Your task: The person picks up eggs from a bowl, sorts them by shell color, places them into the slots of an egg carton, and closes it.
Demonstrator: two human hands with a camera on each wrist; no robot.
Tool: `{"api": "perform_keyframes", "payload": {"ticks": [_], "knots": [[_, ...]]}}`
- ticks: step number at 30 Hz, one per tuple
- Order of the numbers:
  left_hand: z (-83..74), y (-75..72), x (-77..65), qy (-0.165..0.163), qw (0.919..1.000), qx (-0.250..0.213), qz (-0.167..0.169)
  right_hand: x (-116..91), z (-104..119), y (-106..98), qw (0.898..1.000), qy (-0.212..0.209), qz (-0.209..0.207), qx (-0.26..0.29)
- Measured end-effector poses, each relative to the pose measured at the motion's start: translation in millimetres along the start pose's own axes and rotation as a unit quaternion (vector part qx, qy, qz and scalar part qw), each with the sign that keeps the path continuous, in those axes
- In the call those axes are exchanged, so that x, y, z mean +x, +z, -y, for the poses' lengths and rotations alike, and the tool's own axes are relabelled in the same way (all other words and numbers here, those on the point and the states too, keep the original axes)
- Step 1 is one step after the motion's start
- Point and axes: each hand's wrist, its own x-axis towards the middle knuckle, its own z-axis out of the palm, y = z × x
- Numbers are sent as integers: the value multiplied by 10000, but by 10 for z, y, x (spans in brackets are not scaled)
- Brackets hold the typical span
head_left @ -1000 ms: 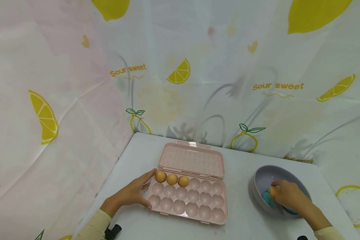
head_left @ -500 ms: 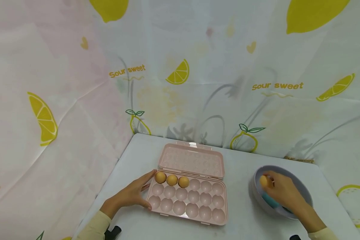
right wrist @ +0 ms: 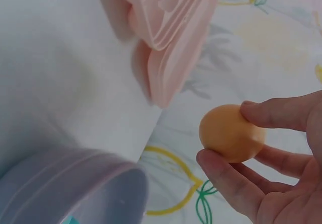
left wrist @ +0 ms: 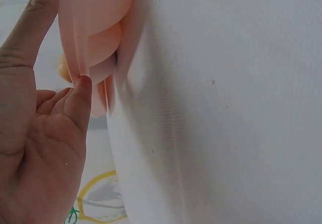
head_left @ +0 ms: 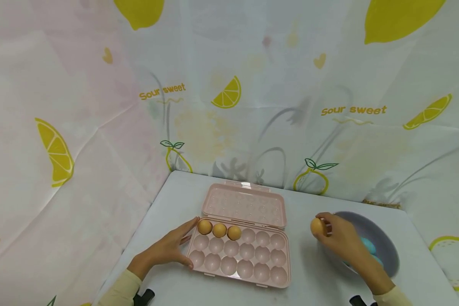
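nearest, at the bottom edge, are two cream sleeves (head_left: 116, 291), each with a black piece (head_left: 148, 295) at the wrist. the left hand (head_left: 166, 246) lies against the left end of a pink egg carton (head_left: 246, 250), thumb and fingers spread wide, touching its rim. the right hand (head_left: 340, 238) pinches a yellow egg (head_left: 318, 226) between thumb and fingers, holding it above the white table (head_left: 260, 297), beside the left rim of a grey-purple bowl (head_left: 390, 255). blue eggs (head_left: 368, 245) lie in the bowl, partly hidden by the arm. farther off, three yellow eggs (head_left: 219, 230) sit side by side in the left cups of the carton's far row. behind them the lid (head_left: 245, 205) is folded back, and beyond the table hangs a lemon-print cloth (head_left: 275, 63).
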Motion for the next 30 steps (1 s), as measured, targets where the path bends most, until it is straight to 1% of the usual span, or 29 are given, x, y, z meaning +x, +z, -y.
{"api": "perform_keyframes", "payload": {"ticks": [2, 5, 9, 12, 14, 16, 19, 24, 26, 30], "knots": [[-3, -11, -6, -48, 10000, 3, -1, 29, 64, 39, 10000, 0, -16, 59], [-2, -32, -10, -99, 9999, 72, -33, 90, 176, 115, 9996, -81, -175, 227], [3, -42, -2, -2, 9999, 145, -68, 176, 336, 227, 9973, -309, -390, 545], [3, -28, 6, 57, 9999, 105, -23, 212, 438, 311, 9949, -366, -351, 867], [-2, -18, 6, 51, 10000, 43, 1, 225, 490, 373, 9932, -354, -232, 1082], [-8, -10, 2, 6, 10000, -2, 2, 237, 528, 433, 9913, -349, -115, 1265], [-17, -7, -2, -12, 10000, -2, -34, 252, 563, 520, 9897, -356, -39, 1389], [-29, -11, -1, -38, 9999, 81, -68, 273, 601, 632, 9872, -508, -130, 1505], [-24, -10, 1, -55, 10000, 64, -51, 280, 615, 670, 9848, -576, -149, 1631], [-2, 0, 6, -1, 10000, 59, -21, 280, 638, 752, 9821, -623, -147, 1771]]}}
